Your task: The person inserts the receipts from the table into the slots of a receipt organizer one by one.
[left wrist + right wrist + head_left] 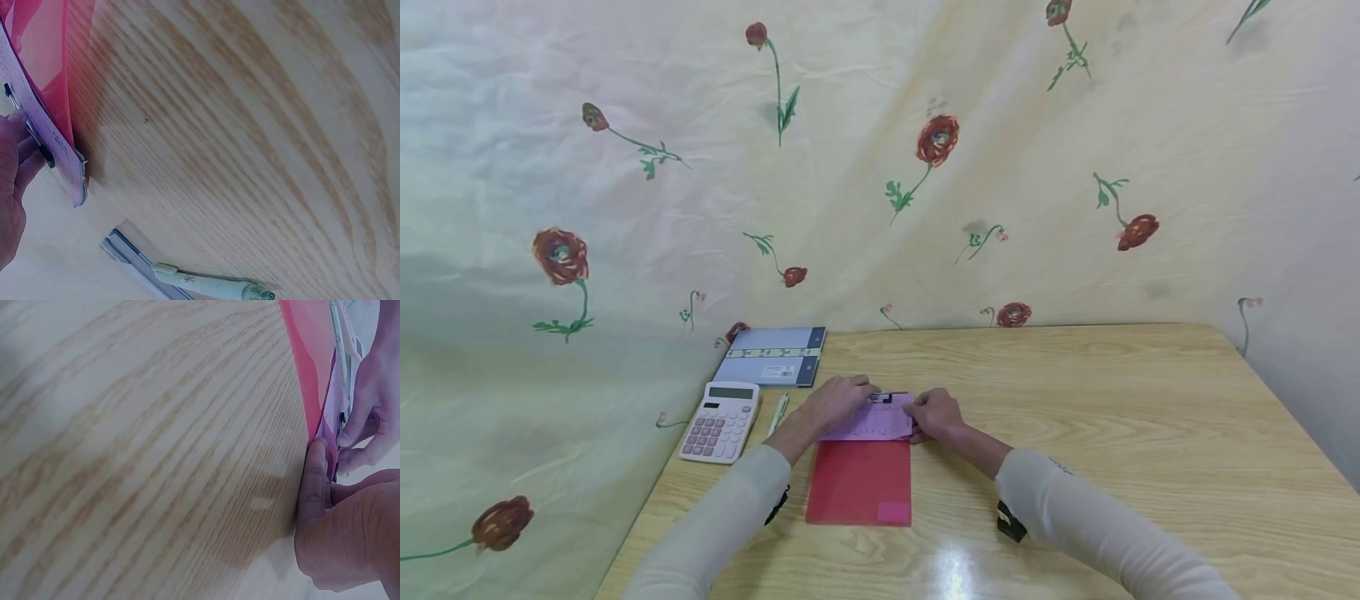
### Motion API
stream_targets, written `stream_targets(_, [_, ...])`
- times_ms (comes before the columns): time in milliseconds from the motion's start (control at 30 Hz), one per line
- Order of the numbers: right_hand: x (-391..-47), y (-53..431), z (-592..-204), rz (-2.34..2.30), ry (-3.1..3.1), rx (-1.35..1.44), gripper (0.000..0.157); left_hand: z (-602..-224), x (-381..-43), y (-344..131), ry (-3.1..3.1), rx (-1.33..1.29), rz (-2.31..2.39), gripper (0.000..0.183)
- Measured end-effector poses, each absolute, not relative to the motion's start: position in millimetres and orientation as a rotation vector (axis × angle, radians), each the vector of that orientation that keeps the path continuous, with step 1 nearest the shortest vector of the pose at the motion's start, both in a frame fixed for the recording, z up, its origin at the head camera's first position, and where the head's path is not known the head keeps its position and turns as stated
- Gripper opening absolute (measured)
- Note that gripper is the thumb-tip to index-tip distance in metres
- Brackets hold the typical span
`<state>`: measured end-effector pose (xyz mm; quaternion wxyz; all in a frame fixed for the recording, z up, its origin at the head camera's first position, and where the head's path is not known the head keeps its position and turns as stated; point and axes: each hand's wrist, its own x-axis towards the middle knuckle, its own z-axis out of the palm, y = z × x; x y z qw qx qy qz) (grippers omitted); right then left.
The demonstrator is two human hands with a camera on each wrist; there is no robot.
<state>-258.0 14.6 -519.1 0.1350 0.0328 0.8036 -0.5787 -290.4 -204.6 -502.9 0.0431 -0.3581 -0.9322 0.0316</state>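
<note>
A red see-through folder [859, 483] lies on the table with a pink-purple printed pad of paper [868, 425] over its far end. At the top edge of the pad is a metal clip [881, 398] with black ends. My left hand [837, 403] reaches over the pad, and in the left wrist view its fingers [19, 140] pinch the clip. From the other side my right hand [937, 414] pinches the right edge of the pad and folder between thumb and fingers. Its index finger [314, 478] lies along that edge in the right wrist view.
Left of the folder lie a pale green pen [779, 413] and a white calculator [721, 422]. Behind them a blue-grey notebook [767, 371] lies near the flowered cloth [865, 167] that hangs at the back. The wooden table [1120, 417] extends to the right.
</note>
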Motion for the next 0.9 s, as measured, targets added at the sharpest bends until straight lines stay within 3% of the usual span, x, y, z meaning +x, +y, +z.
stream_targets(900, [-256.2,12.6,-518.0,-1.665,2.366,0.079,0.020,-505.7,-288.9,-204.2,-2.853,-1.062,0.113,0.027])
